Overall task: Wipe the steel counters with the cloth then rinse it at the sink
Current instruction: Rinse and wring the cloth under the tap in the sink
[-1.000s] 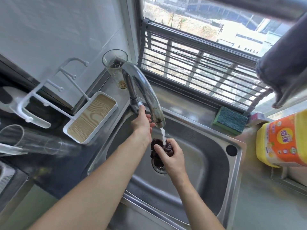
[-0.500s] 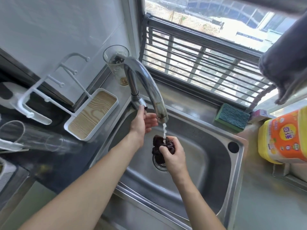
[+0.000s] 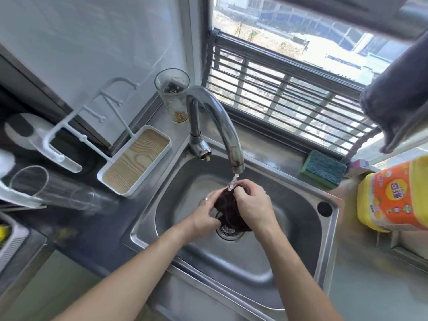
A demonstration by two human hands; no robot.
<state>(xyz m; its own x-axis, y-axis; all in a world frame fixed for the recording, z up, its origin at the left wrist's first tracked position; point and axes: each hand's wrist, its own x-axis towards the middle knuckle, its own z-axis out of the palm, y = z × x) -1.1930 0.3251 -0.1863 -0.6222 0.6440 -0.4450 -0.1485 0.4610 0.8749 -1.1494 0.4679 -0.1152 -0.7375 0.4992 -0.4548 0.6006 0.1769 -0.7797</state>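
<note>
A dark brown cloth point(image 3: 228, 210) is bunched up over the drain of the steel sink point(image 3: 298, 253). Both hands grip it: my left hand point(image 3: 206, 214) holds its left side, my right hand point(image 3: 251, 202) its right and top. Water runs from the curved steel tap point(image 3: 222, 126) straight onto the top of the cloth, between my hands. The lower end of the cloth hangs down over the drain strainer point(image 3: 229, 230).
A green sponge point(image 3: 323, 169) lies on the sink's back rim at the window. A yellow detergent bottle point(image 3: 393, 195) stands at the right. A glass tumbler point(image 3: 172, 98) stands behind the tap. A white tray with a wood insert point(image 3: 134, 161) sits at the left.
My left hand has left the tap handle and come down onto the cloth, so both hands now hold it under the running water.
</note>
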